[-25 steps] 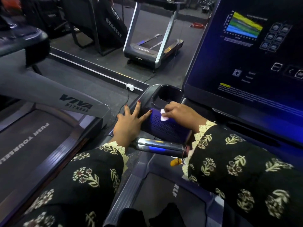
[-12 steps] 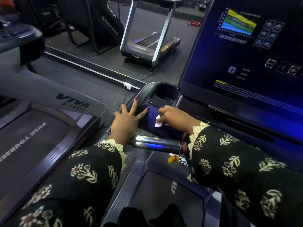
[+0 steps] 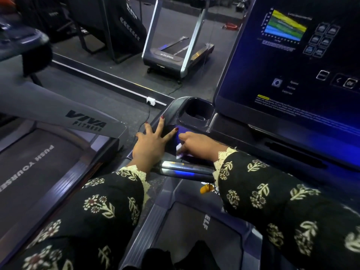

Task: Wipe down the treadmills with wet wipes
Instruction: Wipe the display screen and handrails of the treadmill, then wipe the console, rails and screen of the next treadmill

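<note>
Currently in hand: wiping of the blue-lit perforated panel (image 3: 174, 143) on the treadmill console (image 3: 233, 131), just below the cup holder (image 3: 196, 112).
Wet wipe (image 3: 178, 152): small white wad, pressed against the panel's lower part, just above the metal handlebar (image 3: 183, 168).
Right hand (image 3: 196, 146): fingers curled, pinching the wet wipe against the panel; wrist lying over the handlebar.
Left hand (image 3: 151, 145): released, fingers straight and spread, flat on the console's left shoulder, thumb tip beside the panel; holds nothing, apparently braces the body.
Touch screen (image 3: 292, 65): lit, above and to the right of both hands, apart from them.
Technique, as judged: short overlapping strokes across the perforations; light pressure, against pooling of moisture in the holes; fresh face of the wipe once soiled; then outward to the cup holder rim and along the handlebar.
Caution: sleeve cuff close to the orange safety clip (image 3: 205, 189) hanging under the handlebar; best kept off it and off the lit screen.
Progress, as judged: one small patch of one machine under way; neighbouring treadmill (image 3: 48, 152) at left untouched at present.
</note>
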`<move>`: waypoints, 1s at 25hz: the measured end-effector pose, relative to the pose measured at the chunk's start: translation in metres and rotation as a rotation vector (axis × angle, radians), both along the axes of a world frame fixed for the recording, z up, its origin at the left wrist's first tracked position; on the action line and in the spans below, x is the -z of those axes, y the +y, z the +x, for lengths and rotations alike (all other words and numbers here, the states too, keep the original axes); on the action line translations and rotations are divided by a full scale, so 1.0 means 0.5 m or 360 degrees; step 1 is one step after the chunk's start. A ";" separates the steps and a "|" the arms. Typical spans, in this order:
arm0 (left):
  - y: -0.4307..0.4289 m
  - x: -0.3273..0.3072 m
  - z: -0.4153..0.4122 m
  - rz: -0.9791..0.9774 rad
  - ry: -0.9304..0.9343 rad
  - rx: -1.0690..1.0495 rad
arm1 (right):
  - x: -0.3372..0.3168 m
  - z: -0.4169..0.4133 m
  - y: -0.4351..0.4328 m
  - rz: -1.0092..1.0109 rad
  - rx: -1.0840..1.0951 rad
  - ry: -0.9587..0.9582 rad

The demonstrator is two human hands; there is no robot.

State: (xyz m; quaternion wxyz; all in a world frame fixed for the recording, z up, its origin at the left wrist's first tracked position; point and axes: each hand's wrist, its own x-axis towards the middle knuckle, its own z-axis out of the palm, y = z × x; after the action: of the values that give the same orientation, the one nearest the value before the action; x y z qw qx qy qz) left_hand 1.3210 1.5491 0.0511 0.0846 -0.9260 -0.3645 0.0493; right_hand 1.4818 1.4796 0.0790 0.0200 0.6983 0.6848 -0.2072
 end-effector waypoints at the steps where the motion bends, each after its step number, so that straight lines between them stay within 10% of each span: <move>1: 0.001 -0.001 0.000 0.0003 0.0001 -0.0002 | 0.005 -0.001 -0.001 0.0028 -0.0083 -0.0098; 6: 0.004 -0.001 -0.003 -0.0016 -0.0032 0.0028 | -0.037 0.042 -0.076 -0.0378 -0.0237 -0.0566; 12: 0.001 0.003 -0.007 0.0011 -0.0045 0.0034 | -0.098 0.052 -0.100 -0.0903 0.0246 -0.0369; 17: 0.003 0.004 -0.006 -0.0009 -0.0055 0.0035 | -0.109 0.064 -0.132 -0.0097 0.0088 -0.0760; 25: 0.005 0.001 -0.014 -0.0030 -0.0037 0.0064 | -0.145 0.040 -0.159 -0.0254 0.0243 -0.0595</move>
State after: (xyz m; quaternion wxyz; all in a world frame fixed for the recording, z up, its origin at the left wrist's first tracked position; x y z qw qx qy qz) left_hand 1.3142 1.5514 0.0505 0.0725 -0.9345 -0.3462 0.0401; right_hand 1.5018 1.4001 0.1513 0.1861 0.7707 0.5957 -0.1285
